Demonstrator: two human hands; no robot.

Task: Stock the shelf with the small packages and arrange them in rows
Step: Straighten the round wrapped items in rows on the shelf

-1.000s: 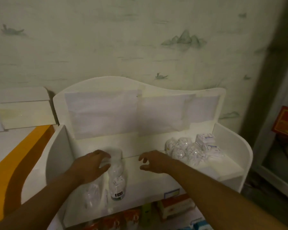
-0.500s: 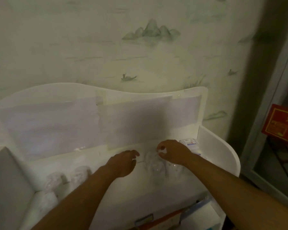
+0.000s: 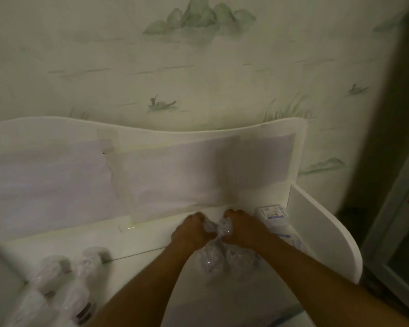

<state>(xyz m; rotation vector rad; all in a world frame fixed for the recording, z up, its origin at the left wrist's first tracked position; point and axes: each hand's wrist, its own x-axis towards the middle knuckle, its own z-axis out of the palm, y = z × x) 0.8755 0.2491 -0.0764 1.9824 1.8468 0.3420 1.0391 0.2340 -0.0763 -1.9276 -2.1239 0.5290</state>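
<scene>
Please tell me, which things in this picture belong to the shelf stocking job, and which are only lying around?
Job:
- left hand and right hand, each gripping a clear wrapped package
- more clear packages below the hands
- white boxes at the right
- shelf

Just there:
- wrapped bottles at the left
- painted wall
</scene>
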